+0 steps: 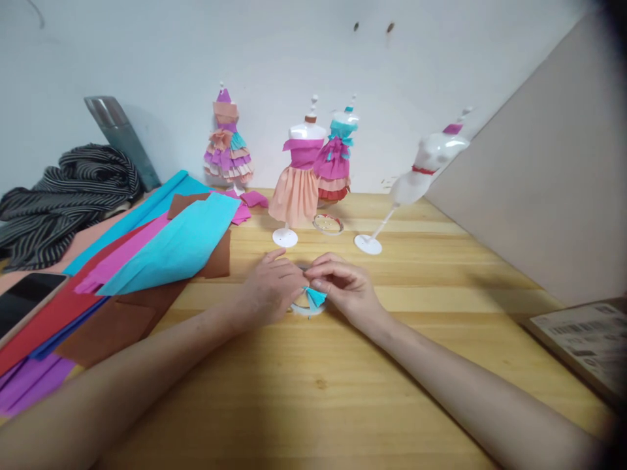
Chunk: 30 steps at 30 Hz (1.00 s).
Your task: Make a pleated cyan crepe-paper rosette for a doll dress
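Note:
A small pleated piece of turquoise crepe paper (pixel 316 297) fans out between my hands, gathered to a narrow point at its left end. My left hand (pixel 272 287) is closed, its fingertips at that gathered point. Thumb and fingers of my right hand (pixel 349 287) come together in a pinch just above the paper, by a small dark bit I cannot make out. Under the hands, partly covered, lies a clear round ring-shaped item (pixel 308 311) on the wooden table (pixel 318 405).
Behind my hands stand a dress form in a pink and peach dress (pixel 296 189), two more dressed forms, and a bare white form (pixel 416 176) tilted right. Crepe paper sheets (pixel 171 241), a phone (pixel 27 300) and striped cloth (pixel 73 196) lie left. A cardboard box (pixel 582 339) sits right.

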Each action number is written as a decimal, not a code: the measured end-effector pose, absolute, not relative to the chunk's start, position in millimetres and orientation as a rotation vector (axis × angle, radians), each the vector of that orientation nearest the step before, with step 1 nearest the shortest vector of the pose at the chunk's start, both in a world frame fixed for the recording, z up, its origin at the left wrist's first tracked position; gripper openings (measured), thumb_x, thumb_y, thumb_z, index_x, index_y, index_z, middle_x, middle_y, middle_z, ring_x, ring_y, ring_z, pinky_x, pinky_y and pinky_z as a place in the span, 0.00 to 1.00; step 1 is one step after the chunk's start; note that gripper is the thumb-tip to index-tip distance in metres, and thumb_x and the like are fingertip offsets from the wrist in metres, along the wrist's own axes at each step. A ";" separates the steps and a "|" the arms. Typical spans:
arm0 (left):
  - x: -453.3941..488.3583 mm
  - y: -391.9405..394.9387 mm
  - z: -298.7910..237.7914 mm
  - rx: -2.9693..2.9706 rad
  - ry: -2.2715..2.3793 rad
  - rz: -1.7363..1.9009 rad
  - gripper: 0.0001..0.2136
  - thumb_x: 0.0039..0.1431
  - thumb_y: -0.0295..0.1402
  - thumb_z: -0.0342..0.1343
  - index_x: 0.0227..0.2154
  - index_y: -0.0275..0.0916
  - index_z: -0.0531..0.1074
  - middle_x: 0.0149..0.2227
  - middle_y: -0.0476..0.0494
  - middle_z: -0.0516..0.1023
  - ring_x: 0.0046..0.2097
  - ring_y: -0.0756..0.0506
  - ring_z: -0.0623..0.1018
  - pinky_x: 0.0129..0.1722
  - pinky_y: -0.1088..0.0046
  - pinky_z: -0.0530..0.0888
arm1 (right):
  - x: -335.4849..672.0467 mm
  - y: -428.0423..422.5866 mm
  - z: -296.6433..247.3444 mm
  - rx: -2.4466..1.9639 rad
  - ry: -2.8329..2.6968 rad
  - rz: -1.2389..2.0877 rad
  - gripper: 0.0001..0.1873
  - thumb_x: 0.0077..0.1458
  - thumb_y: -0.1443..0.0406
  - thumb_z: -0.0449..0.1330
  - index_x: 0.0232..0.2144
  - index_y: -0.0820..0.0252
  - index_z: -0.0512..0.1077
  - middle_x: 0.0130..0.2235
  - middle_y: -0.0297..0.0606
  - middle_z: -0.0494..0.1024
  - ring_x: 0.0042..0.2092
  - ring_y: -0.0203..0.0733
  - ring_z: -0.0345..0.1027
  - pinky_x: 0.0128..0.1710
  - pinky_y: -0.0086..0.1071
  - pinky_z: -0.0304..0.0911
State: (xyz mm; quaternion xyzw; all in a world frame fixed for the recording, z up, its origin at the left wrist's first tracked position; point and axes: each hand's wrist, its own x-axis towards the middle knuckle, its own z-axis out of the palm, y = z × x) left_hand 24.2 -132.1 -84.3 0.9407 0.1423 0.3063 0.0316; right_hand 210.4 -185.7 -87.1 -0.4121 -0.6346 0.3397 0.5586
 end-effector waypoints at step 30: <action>26.4 -135.9 -88.3 3.020 0.363 0.969 0.13 0.61 0.24 0.43 0.23 0.38 0.67 0.22 0.54 0.73 0.27 0.51 0.70 0.58 0.59 0.62 | 215.6 -184.0 -98.1 -0.881 -2.039 0.273 0.06 0.58 0.70 0.51 0.30 0.56 0.59 0.30 0.36 0.65 0.32 0.39 0.61 0.31 0.32 0.60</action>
